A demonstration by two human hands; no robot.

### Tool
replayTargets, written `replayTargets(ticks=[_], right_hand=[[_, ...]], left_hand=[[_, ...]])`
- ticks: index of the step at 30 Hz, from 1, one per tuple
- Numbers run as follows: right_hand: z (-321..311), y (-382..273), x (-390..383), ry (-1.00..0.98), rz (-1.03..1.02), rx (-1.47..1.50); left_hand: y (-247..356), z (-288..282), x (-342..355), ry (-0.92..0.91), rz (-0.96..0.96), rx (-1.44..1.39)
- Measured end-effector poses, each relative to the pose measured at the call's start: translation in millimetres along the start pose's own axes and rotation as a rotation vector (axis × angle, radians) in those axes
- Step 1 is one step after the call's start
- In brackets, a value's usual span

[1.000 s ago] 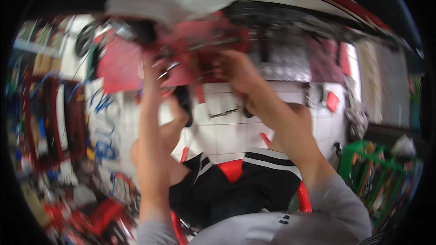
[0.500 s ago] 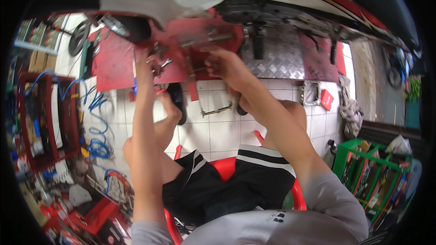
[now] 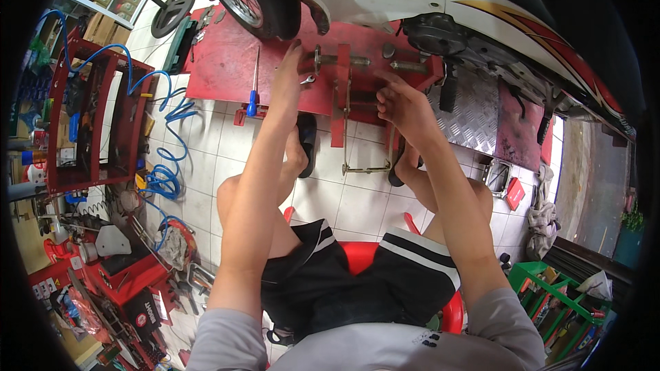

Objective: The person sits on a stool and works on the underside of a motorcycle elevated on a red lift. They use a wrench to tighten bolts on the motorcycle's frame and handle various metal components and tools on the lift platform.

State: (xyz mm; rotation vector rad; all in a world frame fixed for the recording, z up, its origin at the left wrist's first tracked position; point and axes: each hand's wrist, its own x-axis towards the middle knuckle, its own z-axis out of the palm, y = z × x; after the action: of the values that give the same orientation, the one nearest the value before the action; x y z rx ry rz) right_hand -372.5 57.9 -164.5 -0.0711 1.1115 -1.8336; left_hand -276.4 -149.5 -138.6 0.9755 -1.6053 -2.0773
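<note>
Both my hands reach over a red metal platform below a white motorcycle. My left hand is seen edge-on, fingers stretched away from me, close to the left end of a red clamp-like frame with a threaded screw rod. A small wrench lies just right of it. To the right of the frame, my right hand hovers with loosely bent, parted fingers and nothing visible in them. A second threaded rod is just beyond that hand. A blue-handled screwdriver lies left of my left hand.
The motorcycle's front wheel stands at the far left of the platform. A red tool cart and a coiled blue air hose are on the left. At right are a green rack and a grey cloth.
The view has shifted, so the platform and frame sit farther right and look sharper. My left hand stays near the screw's left end; my right hand stays beside the frame, fingers still bent.
</note>
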Motion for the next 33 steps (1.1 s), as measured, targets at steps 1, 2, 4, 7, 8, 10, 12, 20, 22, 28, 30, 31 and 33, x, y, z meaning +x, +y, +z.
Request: replayTargets(ticks=[1, 2, 4, 7, 8, 10, 12, 20, 22, 28, 30, 31, 33], right_hand=[[1, 0, 0, -0.001, 0.003, 0.004], [2, 0, 0, -0.001, 0.005, 0.009], [3, -2, 0, -0.027, -0.009, -0.003], [4, -4, -1, -0.057, -0.018, -0.014], [4, -4, -2, -0.063, -0.019, -0.017], [6, -7, -4, -0.060, -0.011, -0.027], [7, -8, -5, -0.058, -0.009, -0.029], [13, -12, -7, -0.065, 0.051, -0.233], [23, -24, -20, -0.162, -0.002, -0.539], [93, -148, -146, -0.146, -0.529, -0.554], [90, -186, -177, 0.035, -0.785, -0.716], [98, -205, -186, 0.093, -0.879, -0.850], [75, -226, -203, 0.361, -0.953, -1.180]], left_hand=[[-1, 1, -1, 0.014, 0.030, -0.057], [-2, -7, 4, -0.018, -0.021, 0.021], [-5, -25, 17, -0.086, -0.124, 0.174], [-9, -19, 18, -0.055, -0.067, 0.049], [-7, -12, 15, -0.066, -0.036, 0.006], [-3, 0, 6, -0.083, 0.030, -0.083], [-10, -16, 17, -0.094, -0.114, 0.014], [-10, -10, 14, -0.177, -0.028, -0.039], [-10, -7, 14, -0.204, -0.041, -0.065], [-15, -4, 32, -0.195, -0.113, -0.039], [-26, -6, 38, -0.220, -0.130, -0.024], [-30, -29, 56, -0.290, -0.126, -0.103], [-21, 7, 27, -0.285, -0.098, 0.012]])
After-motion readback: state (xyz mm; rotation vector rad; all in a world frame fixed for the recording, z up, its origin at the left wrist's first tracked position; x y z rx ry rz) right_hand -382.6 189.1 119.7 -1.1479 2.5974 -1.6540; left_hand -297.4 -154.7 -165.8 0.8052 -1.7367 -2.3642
